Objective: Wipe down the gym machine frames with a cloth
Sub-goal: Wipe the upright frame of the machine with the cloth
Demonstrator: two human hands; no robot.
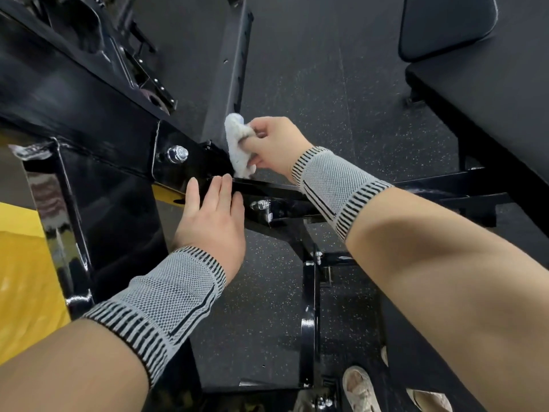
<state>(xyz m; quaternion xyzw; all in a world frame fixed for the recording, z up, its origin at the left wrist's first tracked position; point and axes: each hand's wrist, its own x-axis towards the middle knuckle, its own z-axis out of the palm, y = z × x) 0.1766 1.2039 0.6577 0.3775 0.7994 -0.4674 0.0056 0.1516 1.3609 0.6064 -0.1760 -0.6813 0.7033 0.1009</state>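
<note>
The small, crumpled white cloth (239, 144) is bunched in the right hand (274, 147), whose fingers curl round it and press it against the glossy black steel machine frame (98, 114), at the joint where an upright post meets the sloping beam, just beside a silver hex bolt (177, 153). The cloth looks soft and light, likely to fold to any corner, so a full-fist bunch seems the sensible hold, with a loose tail left to reach into the seam. The frame looks rigid, heavy and slick; a cloth would probably glide on it and snag only at bolt heads and weld edges.

The left hand (212, 215) lies flat with straight fingers together on a lower black crossbar (267, 188), holding nothing, seemingly bracing.

The right fingertips are buried in the cloth, so how much fabric touches the metal cannot be told. The frame's top runs out of view, its upper parts are blurred, and the yellow panel (23, 278) at left is cut off.
</note>
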